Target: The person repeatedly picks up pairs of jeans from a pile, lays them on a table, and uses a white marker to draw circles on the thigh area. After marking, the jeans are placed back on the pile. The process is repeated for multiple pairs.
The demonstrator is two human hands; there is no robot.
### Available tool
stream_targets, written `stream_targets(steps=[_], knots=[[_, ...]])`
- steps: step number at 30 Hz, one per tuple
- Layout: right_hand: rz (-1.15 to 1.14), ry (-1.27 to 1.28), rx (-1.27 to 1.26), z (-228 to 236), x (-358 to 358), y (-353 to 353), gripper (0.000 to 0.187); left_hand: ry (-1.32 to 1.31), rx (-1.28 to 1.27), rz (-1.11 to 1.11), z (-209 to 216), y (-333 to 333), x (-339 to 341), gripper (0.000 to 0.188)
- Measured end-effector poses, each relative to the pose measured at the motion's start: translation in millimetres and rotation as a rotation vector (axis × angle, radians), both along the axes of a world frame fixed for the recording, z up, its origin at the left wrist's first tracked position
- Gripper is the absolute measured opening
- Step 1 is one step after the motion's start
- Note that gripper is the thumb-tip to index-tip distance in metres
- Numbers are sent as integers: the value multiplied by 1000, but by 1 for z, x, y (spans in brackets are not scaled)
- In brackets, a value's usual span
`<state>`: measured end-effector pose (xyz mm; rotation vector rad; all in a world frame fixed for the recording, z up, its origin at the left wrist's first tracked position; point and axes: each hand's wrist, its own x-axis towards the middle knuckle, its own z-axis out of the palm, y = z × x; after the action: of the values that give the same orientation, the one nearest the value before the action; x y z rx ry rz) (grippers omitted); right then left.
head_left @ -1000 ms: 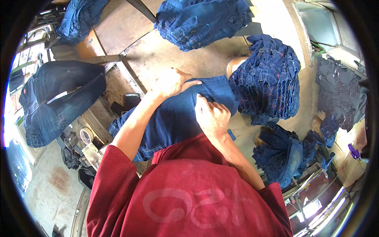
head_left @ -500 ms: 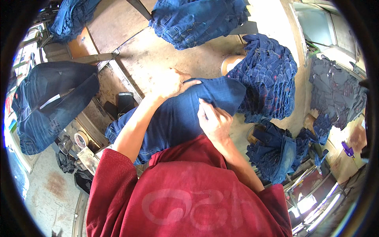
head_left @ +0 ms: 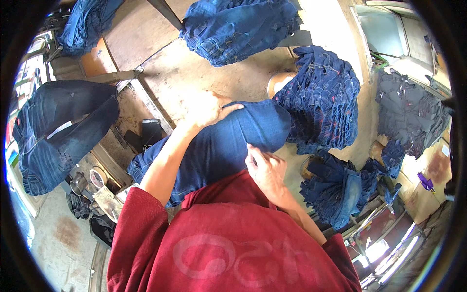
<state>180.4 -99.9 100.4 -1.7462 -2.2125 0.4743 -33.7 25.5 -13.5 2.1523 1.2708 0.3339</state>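
Note:
A blue denim garment (head_left: 214,151), perhaps a jeans leg, lies drawn across in front of me, its rounded end to the right. At its far edge my left hand (head_left: 206,109) is closed, the thumb lying on the cloth and the other fingers curled beyond the edge. Over the near part of the cloth, my right hand (head_left: 266,169) is pinched, thumb and forefinger meeting close to the denim. What the pinch holds, if anything, is hidden. A faint line or crease runs up the cloth from those fingertips.
Dark jeans (head_left: 63,131) hang at the left. Piled denim (head_left: 241,29) lies at the far side, and a thick stack of jeans (head_left: 321,100) sits to the right on a round support. Beyond are black garments (head_left: 411,112). A tape roll (head_left: 98,177) lies at lower left.
My right hand has drawn slightly toward me over the denim, its fingers more curled. My left hand keeps its place on the far edge. The whole view has shifted a little.

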Motion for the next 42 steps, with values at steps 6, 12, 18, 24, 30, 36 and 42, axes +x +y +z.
stream_targets(steps=[6, 12, 18, 24, 30, 36, 42], knots=[[-59, 121, 29, -25, -12, 22, 15, -117, 15, 42, 1, 0, 1, 51], [0, -85, -38, -28, -12, 25, 19, -145, 45, 56, -3, -3, 3, 53], [-98, 84, -56, -4, -5, 8, 9, -111, -14, 45, -3, -2, 1, 48], [-14, 37, 47, -31, -11, 32, 10, -129, 4, 53, -4, -2, 3, 52], [-33, -32, -23, -9, -7, 10, 19, -99, 1, 39, -3, -1, 2, 51], [-66, 118, 1, -21, -9, 27, 8, -179, -18, 58, -2, -1, 3, 50], [14, 8, -2, -17, -3, 25, 6, -136, 0, 38, -3, 0, 3, 48]])
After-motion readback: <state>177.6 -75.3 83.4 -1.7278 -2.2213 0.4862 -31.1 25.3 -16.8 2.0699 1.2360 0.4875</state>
